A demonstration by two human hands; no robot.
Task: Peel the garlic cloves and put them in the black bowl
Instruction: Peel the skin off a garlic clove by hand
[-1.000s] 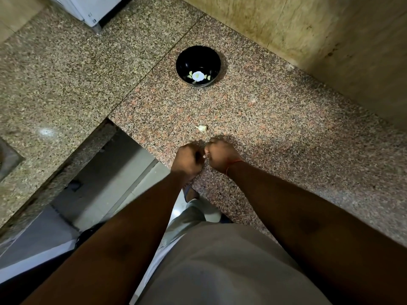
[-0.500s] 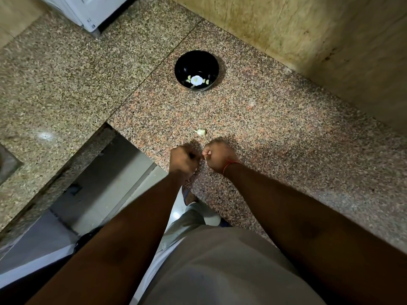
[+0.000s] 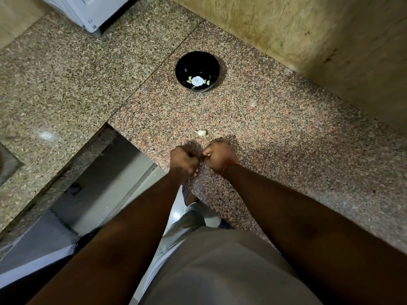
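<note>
Over the last second the left hand point(image 3: 184, 158) and right hand point(image 3: 219, 156) have drawn slightly apart above the speckled granite counter point(image 3: 286, 139), fingers curled; whatever they pinch is hidden. One pale garlic clove point(image 3: 201, 133) lies just beyond; the black flower-painted bowl point(image 3: 197, 71) holds none, so peeling continues.

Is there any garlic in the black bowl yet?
No, the black bowl shows only its painted flower; one garlic clove lies on the counter.

Bare forearms here, no sleeves in sight. A thin red thread point(image 3: 230, 167) circles the right wrist. Below, a plain beige-grey garment point(image 3: 220, 267) covers the torso, and lighter grey trousers point(image 3: 191, 219) show beneath.
</note>
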